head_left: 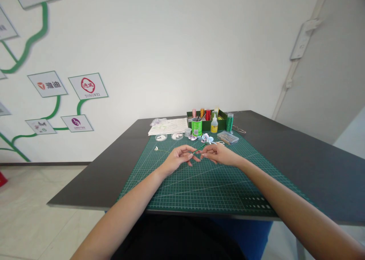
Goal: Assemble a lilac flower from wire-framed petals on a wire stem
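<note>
My left hand (181, 155) is closed in a pinch on the green stem (199, 149) of an artificial flower (207, 138). The flower has pale blue and white petals and tilts up and away, just beyond the fingers. Close on the other side of the stem is my right hand (218, 154), its thumb and fingertips pressed together. Whatever lies in that pinch is too small to tell. Both hands hover over a green cutting mat (196, 187). A small white bud on a thin stem (156, 148) lies to the left of my hands.
Behind my hands stand a green can with tools (196, 127), a glue bottle (214, 124) and a green thread spool (229, 122). A dark green box (221, 125) holds several spools. Shallow round dishes (161, 137), white sheets (168, 126) and a clear case (228, 137) lie nearby.
</note>
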{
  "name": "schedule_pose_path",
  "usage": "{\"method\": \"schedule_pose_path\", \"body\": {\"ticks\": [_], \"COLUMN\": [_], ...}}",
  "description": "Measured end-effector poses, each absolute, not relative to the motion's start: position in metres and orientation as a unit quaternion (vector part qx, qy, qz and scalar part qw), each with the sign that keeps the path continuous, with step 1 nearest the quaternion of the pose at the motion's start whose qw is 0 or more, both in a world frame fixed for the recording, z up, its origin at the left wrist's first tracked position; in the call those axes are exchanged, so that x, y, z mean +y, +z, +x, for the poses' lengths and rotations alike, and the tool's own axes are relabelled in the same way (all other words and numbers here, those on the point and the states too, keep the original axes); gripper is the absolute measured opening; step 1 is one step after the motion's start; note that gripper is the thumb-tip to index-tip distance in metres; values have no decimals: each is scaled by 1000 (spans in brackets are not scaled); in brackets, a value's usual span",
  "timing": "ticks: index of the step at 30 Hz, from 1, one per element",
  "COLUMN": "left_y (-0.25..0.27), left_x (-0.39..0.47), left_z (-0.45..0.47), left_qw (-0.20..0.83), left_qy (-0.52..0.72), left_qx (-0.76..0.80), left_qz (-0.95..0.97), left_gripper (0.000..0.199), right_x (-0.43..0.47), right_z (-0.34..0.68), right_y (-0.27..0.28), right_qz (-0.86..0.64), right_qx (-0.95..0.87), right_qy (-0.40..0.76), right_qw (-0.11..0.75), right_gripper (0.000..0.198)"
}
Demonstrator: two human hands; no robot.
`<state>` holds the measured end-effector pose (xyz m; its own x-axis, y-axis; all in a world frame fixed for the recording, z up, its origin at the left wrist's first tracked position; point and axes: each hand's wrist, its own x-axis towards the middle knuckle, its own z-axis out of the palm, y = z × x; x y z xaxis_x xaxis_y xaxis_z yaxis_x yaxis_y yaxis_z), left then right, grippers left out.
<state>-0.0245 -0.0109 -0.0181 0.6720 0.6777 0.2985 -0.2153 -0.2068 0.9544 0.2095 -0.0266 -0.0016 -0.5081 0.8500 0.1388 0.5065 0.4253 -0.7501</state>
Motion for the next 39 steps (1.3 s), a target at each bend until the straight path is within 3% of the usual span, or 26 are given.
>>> {"method": "schedule_pose_path", "body": {"ticks": [23, 35, 39], "left_y": [-22, -13, -11], "left_x": [-9, -13, -15], "left_z": [-21, -20, -19], "left_qw": [694, 655, 649], "left_qy": [403, 474, 501], "left_qx": [173, 181, 173], "left_qz": [572, 560, 546], "left_gripper": [30, 28, 29], "right_x": [-25, -28, -42], "right_z": [208, 208, 198], "right_y": [-7, -1, 6], "right_qz": [-409, -462, -461], "right_qx": [-791, -733, -753], "right_qy": [372, 275, 216], "right_qw": [263, 418, 416], "right_gripper": [37, 33, 30]}}
